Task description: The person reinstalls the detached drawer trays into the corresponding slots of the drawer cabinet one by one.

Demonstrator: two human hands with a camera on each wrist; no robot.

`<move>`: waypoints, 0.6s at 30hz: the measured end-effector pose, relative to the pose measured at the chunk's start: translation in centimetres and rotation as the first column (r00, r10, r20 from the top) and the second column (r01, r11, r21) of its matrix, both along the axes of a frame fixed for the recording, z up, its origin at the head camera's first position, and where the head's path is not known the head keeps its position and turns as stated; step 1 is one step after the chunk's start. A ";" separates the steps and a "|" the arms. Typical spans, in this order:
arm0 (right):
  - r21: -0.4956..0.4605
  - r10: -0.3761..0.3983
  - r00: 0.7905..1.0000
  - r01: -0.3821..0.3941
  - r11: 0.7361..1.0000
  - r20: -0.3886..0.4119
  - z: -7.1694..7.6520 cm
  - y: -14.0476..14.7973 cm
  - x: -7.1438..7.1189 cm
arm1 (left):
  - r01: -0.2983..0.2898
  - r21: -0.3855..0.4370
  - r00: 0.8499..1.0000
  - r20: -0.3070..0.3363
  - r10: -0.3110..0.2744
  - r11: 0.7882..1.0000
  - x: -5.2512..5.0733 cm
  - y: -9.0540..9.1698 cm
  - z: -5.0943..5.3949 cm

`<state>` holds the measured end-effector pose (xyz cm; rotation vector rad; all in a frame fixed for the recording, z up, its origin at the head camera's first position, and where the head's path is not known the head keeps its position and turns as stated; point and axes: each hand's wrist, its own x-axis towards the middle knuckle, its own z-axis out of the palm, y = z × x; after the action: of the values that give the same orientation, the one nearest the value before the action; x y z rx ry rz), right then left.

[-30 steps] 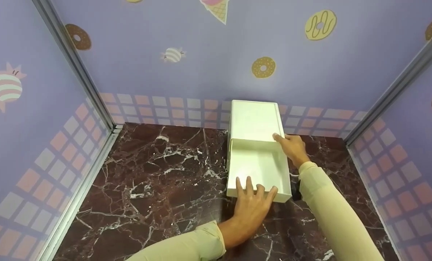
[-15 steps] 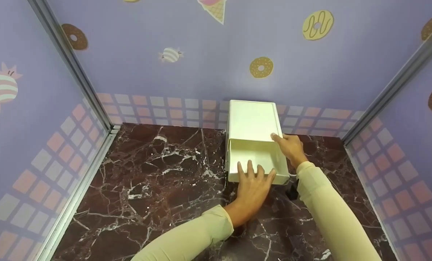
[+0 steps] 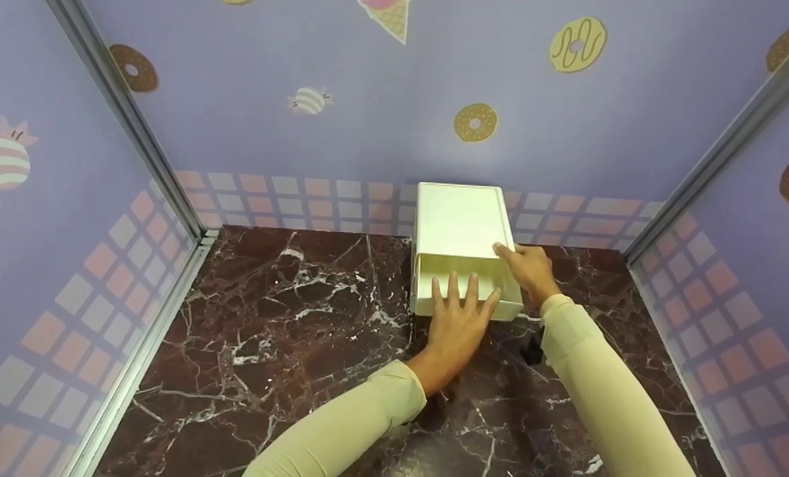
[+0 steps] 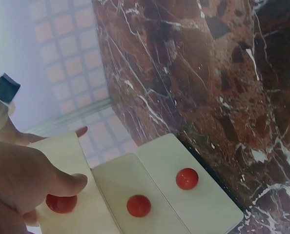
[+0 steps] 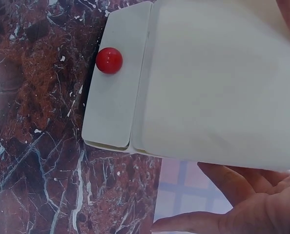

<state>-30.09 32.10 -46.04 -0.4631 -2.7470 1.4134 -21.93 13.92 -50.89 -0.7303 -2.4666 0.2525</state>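
A white three-drawer cabinet (image 3: 462,218) stands against the back wall, with its top drawer (image 3: 444,266) partly pulled out; the visible inside is bare. My left hand (image 3: 457,334) rests against that drawer's front, fingers stretched over its rim. In the left wrist view my left thumb lies on the top drawer's red knob (image 4: 61,204). My right hand (image 3: 532,270) holds the cabinet's right upper edge, thumb on top and fingers down the side. The middle drawer (image 4: 118,178) and bottom drawer (image 4: 208,200) are closed, each with a red knob.
The cabinet stands on a dark red marble-patterned surface (image 3: 301,344). Purple walls (image 3: 341,132) with sweets and tile prints enclose the back and both sides, joined by metal strips. A dark object (image 3: 533,346) shows below my right forearm, its kind unclear.
The top drawer has slid inward, away from me, and my left hand has moved forward with it. My right hand has kept its hold on the cabinet.
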 end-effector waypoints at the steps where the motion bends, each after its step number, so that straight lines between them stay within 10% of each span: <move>1: 0.000 0.000 1.000 0.000 1.000 0.000 0.0 0.0 0.0 | 0.001 0.003 1.000 0.000 -0.001 1.000 -0.2 0.0 0.0; 18: 0.024 -0.006 1.000 0.005 1.000 0.011 0.0 0.0 -0.1 | 0.024 0.007 0.996 0.088 -0.025 1.000 -3.7 0.0 0.3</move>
<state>-30.16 32.07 -46.05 -0.4783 -2.7657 1.3792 -25.62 13.89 -50.59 -0.7843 -2.5388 0.2082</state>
